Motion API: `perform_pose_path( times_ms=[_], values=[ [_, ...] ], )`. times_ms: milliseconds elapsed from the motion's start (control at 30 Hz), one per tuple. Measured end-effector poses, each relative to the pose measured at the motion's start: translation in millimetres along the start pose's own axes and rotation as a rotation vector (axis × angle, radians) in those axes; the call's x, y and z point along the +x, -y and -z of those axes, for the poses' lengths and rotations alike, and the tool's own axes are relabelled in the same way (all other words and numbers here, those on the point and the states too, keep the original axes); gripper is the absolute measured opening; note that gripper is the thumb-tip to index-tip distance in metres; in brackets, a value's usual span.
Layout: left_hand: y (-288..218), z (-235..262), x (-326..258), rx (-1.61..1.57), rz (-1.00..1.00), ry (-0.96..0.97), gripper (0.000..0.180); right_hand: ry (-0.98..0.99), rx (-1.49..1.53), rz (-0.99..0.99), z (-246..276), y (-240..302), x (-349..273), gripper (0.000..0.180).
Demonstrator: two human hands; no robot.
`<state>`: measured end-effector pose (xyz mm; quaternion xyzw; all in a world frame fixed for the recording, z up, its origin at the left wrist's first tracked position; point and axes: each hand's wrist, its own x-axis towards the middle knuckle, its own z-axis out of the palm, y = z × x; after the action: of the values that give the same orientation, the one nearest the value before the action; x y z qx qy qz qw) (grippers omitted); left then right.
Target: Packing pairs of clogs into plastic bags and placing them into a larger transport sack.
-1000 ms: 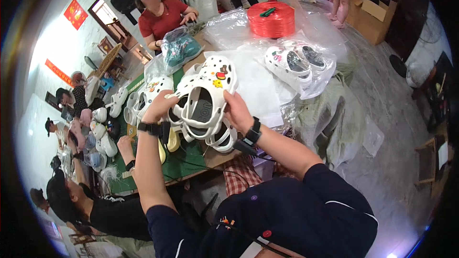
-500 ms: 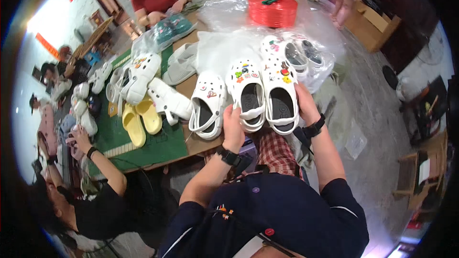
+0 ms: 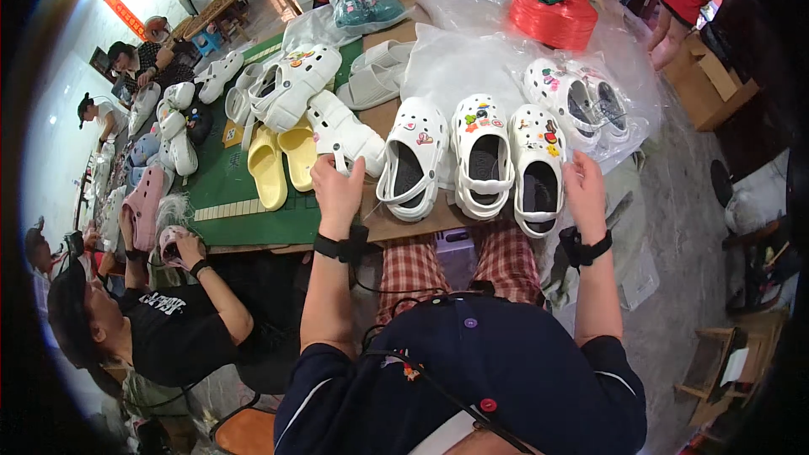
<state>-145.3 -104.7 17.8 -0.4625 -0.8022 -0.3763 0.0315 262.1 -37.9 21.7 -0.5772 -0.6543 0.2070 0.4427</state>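
Three white clogs with coloured charms stand side by side at the table's near edge: a left clog [image 3: 413, 160], a middle clog [image 3: 482, 156] and a right clog [image 3: 539, 164]. My left hand [image 3: 335, 188] rests just left of them and pinches the heel strap of another white clog [image 3: 345, 131] lying further left. My right hand [image 3: 585, 188] is at the outer side of the right clog, fingers spread and touching its edge. Both wrists wear black bands.
A pair of yellow slides [image 3: 282, 160] lies on a green mat [image 3: 244, 194]. More white clogs [image 3: 295, 84], bagged clogs [image 3: 581, 101] and a red spool [image 3: 552, 13] sit further back on clear plastic. A person in black [image 3: 160, 320] sits at my left; others work around the table.
The clogs I held up in a bunch a second ago now stand in a row at the table edge. My left hand has moved left to another clog's strap.
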Motion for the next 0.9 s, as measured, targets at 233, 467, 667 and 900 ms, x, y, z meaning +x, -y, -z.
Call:
perform_pose_path(
  times_ms=[233,467,667,900],
  values=[
    [62.5,-43.3,27.9,-0.527,0.135,0.410,0.038,0.226,0.113,0.536,-57.6,113.2,-44.9,0.028],
    [32.1,-17.0,77.0,-0.730,0.180,0.356,0.030,0.612,-0.277,0.621,-177.9,136.1,-60.7,0.021],
    [14.7,61.8,74.8,-0.014,-0.155,0.300,0.035,0.592,-0.047,0.859,-198.9,161.8,-62.0,0.009],
    [11.8,115.9,17.9,0.477,-0.154,0.116,0.025,0.774,0.234,0.894,-260.5,169.2,-68.5,0.009]
  ],
)
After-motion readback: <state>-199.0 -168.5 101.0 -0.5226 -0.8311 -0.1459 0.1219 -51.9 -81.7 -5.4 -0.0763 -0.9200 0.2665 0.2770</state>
